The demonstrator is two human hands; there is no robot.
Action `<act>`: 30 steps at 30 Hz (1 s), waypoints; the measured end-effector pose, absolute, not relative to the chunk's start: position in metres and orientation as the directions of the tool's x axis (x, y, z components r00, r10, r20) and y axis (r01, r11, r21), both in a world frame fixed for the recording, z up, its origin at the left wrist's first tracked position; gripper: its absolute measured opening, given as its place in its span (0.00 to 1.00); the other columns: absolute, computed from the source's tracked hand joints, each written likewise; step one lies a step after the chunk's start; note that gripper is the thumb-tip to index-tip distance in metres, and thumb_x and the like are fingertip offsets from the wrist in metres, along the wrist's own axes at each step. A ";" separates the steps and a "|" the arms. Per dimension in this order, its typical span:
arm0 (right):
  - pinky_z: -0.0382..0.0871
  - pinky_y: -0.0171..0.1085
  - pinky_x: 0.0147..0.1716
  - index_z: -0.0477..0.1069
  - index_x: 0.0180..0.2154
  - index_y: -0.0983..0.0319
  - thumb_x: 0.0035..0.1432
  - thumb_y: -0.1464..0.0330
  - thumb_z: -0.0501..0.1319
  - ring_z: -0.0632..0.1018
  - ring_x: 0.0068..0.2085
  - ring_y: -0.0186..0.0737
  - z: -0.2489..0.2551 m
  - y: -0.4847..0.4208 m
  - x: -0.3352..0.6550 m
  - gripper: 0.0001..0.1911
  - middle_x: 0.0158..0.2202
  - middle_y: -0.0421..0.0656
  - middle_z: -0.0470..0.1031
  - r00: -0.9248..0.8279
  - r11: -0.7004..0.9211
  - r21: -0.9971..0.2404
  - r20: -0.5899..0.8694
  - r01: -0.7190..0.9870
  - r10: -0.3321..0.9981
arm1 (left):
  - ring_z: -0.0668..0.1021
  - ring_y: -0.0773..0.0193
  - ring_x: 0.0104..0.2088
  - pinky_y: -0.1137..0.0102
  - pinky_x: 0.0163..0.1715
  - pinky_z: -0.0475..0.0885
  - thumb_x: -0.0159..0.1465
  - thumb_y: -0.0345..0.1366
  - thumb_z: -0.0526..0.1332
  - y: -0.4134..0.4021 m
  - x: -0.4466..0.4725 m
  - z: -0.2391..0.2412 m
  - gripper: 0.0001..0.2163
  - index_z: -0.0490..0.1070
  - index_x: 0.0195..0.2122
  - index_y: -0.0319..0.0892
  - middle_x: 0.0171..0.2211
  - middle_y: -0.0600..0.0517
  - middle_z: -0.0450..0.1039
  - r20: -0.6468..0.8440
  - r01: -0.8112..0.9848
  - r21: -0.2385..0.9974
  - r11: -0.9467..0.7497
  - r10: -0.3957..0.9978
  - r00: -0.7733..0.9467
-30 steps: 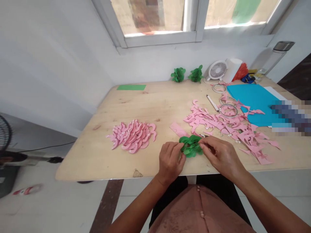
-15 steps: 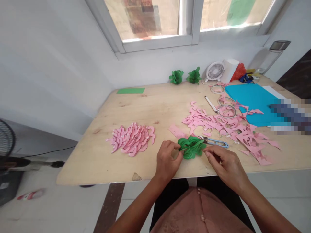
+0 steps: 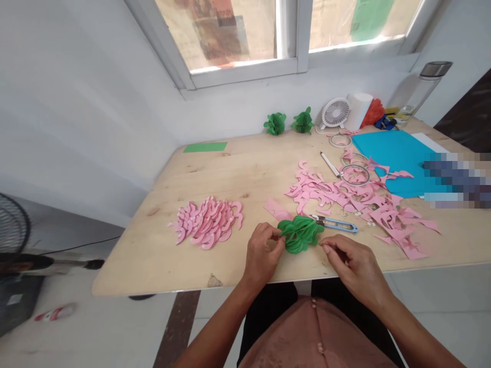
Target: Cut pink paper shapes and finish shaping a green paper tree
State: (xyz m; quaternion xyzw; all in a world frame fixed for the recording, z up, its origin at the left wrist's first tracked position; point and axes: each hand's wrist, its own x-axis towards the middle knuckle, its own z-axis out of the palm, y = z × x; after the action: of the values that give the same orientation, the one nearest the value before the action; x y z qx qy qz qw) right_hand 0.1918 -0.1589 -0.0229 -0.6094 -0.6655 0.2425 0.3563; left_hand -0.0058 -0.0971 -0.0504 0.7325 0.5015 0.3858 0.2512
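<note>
The person's left hand [image 3: 264,253] and right hand [image 3: 355,263] rest low over the near edge of the wooden surface [image 3: 233,171], with a ruffled green paper bundle [image 3: 301,236] lying between them. The left grip pinches the bundle's left edge between thumb and fingertips. The right grip has thumb and forefinger pressed together just beside the bundle's right edge; whether anything thin is caught there I cannot tell. Behind the bundle lie small blue snips [image 3: 339,225] and a pink paper strip [image 3: 276,209]. To the left sits a heap of curved pink pieces [image 3: 209,222]; to the right spread pink scraps [image 3: 322,191], partly inside pale rings. Beyond them are a white pen [image 3: 329,164] and blue sheets [image 3: 395,153]. At the back, a flat green strip [image 3: 205,147] lies left of two green paper shapes, a white fan [image 3: 335,113] and a tall bottle [image 3: 420,94].
</note>
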 end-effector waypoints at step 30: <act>0.64 0.34 0.27 0.72 0.33 0.61 0.61 0.67 0.52 0.73 0.28 0.36 -0.038 -0.159 0.190 0.11 0.27 0.41 0.74 -0.009 0.134 -0.731 0.172 0.669 0.985 | 0.71 0.60 0.33 0.65 0.34 0.66 0.54 0.31 0.61 -0.085 0.014 0.006 0.02 0.70 0.25 0.43 0.27 0.51 0.71 0.232 0.628 0.546 -0.554 0.821 0.522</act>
State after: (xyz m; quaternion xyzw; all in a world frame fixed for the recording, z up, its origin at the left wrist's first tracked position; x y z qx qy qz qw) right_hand 0.1901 -0.1595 -0.0378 -0.6160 -0.6714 0.2318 0.3407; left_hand 0.0138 -0.0848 0.0058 0.8486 0.4268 0.2384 0.2020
